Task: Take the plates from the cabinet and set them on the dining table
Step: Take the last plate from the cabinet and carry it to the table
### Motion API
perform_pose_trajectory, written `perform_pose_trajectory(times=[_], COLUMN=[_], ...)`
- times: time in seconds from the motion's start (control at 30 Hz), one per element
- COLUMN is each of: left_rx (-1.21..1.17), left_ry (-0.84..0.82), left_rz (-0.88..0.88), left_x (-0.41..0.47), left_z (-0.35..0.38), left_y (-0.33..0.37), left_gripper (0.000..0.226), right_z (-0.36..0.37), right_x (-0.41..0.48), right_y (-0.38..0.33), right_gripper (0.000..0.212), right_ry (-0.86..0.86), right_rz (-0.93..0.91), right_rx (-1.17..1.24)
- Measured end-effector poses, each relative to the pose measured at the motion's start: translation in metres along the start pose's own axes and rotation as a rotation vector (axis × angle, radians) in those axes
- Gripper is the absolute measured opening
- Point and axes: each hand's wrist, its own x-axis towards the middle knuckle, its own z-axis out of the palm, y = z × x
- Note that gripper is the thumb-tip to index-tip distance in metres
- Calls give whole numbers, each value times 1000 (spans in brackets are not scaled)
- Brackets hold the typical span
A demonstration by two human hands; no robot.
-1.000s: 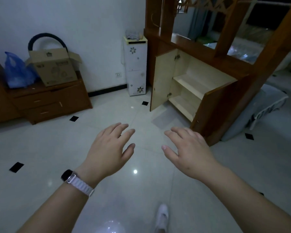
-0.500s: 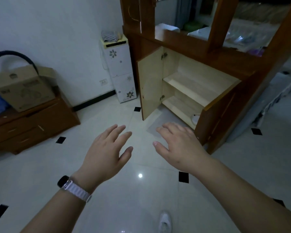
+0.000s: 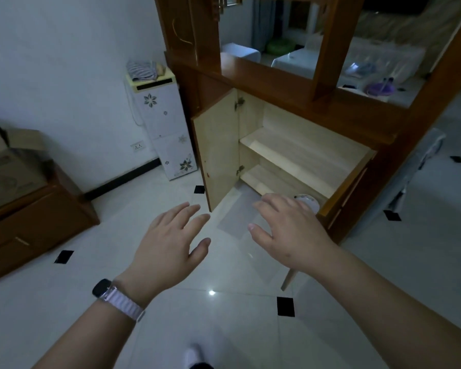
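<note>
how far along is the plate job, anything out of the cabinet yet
Done: the cabinet stands open. In hand: nothing; the left hand and right hand are both open, held out toward it. Left: a white plate sits on the bottom shelf, partly behind the right hand; lifting and carrying it remain.

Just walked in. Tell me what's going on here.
A person faces a low wooden cabinet with its doors open. The left hand and the right hand are both held out in front, fingers spread, holding nothing. A round white plate shows at the bottom of the cabinet, partly hidden behind the right hand. Nothing has been picked up yet.
</note>
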Motion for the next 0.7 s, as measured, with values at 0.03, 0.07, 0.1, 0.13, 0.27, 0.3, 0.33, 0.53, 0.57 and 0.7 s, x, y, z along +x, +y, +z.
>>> perform_pose_trajectory(times=[0.03, 0.07, 0.1, 0.13, 0.27, 0.3, 0.33, 0.53, 0.57, 0.7], left_rx=[-6, -14, -23, -32, -61, -73, -84, -155, -157, -147], left_ry=[1, 0, -1, -5, 3, 12, 15, 51, 63, 62], left_rz=[9, 16, 23, 34, 124, 147, 169, 302, 331, 405], left_x=[9, 19, 30, 42, 102, 118, 135, 215, 228, 274], left_z=[4, 9, 14, 20, 43, 47, 50, 63, 65, 78], left_y=[-8, -16, -26, -36, -83, -96, -109, -191, -203, -240], left_gripper=[50, 51, 51, 52, 51, 51, 50, 46, 46, 44], right_z=[4, 8, 13, 18, 34, 38, 42, 58, 59, 63], right_x=[9, 19, 30, 41, 96, 111, 126, 215, 228, 266], right_y=[1, 1, 2, 3, 8, 8, 8, -5, -8, -13], right_gripper=[59, 59, 58, 58, 57, 58, 59, 60, 61, 60], right_ry=[-12, -25, -37, -44, -35, -38, -43, -54, -48, -37], right_rz=[8, 15, 23, 36, 133, 166, 201, 359, 381, 449], right_rx=[-3, -9, -16, -23, -69, -78, -82, -88, -96, -128])
